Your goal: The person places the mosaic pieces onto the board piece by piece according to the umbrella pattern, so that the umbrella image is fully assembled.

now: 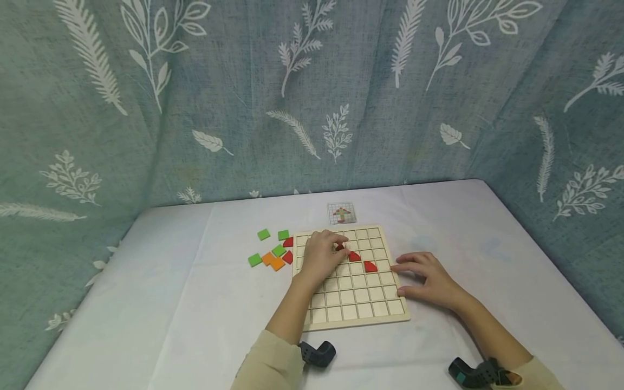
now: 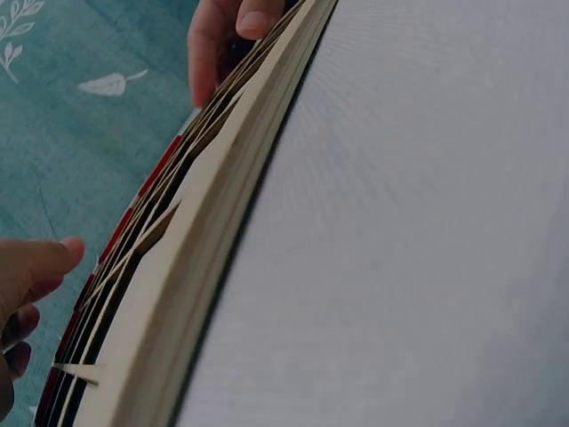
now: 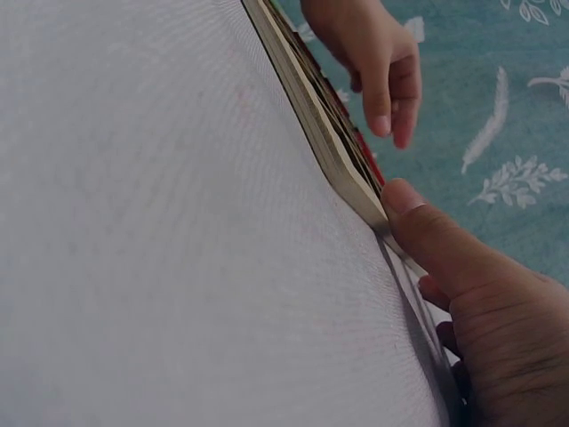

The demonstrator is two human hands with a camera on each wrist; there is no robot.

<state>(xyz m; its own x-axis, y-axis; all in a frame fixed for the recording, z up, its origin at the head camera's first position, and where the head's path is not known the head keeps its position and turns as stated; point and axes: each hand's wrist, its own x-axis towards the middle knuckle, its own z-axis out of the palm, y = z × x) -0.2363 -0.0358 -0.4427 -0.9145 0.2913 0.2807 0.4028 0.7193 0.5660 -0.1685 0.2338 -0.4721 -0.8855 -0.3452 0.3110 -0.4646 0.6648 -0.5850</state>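
Board (image 1: pixel 353 297), one, gridded: lying flat on the table (image 1: pixel 205 303)
Red tiles, two, each with a rounded side: lying diagonally on the grid, upper (image 1: pixel 354 257), lower (image 1: pixel 370 266)
Third red tile (image 1: pixel 339 247), one, partly hidden: showing at the fingertips of the left hand (image 1: pixel 323 253), continuing the diagonal
Left hand: curving thumb and fingers about that tile; cannot tell whether it is pinching it or only hovering
Right hand (image 1: pixel 429 279): holding nothing, fingers spreading loosely and touching the board's right edge
Loose tiles, four green (image 1: pixel 255 260), two orange (image 1: pixel 277 264), two red (image 1: pixel 288 257): lying by the board's left edge
Card (image 1: pixel 342 213), one, patterned: lying beyond the board
Handling, as judged: seating is calling for straight sides meeting grid lines, the curve matching the card, fingers clearing the neighbouring tile, and the right hand bracing lightly without shifting the board
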